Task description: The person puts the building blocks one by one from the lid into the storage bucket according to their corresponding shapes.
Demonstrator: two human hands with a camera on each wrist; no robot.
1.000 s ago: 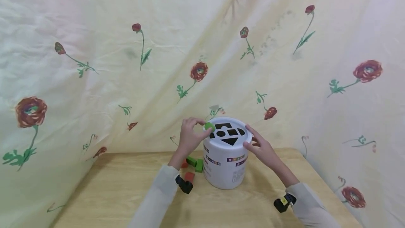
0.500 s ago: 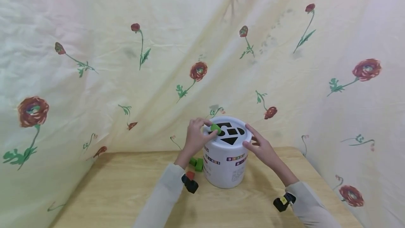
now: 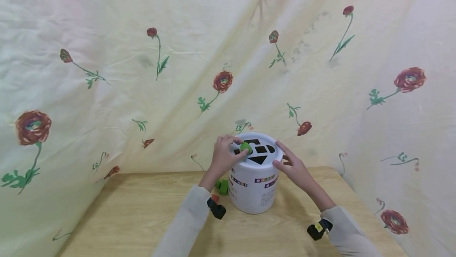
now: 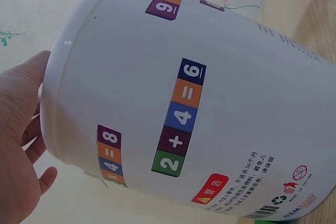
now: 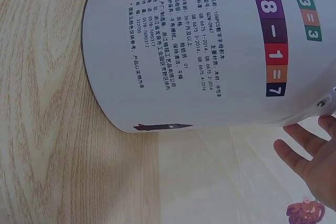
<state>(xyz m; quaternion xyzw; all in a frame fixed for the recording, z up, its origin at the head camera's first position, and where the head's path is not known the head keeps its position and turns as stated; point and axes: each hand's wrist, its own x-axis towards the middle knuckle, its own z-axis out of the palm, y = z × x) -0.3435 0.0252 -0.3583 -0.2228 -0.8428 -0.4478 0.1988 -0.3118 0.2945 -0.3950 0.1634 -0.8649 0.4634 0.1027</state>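
Head view: left hand (image 3: 223, 156) pinching green block (image 3: 246, 147) right over round hole in bucket (image 3: 253, 185) lid, on surface (image 3: 135, 213); right hand (image 3: 293, 166) relaxed, fingers straight, steadying bucket's right rim.

My head camera looks forward and down from some way back at the white cylindrical plastic bucket (image 3: 254, 181) on the pale wooden table (image 3: 135, 213). Both wrist cameras sit very close to its printed wall (image 4: 184, 108) (image 5: 210, 51), from opposite sides.
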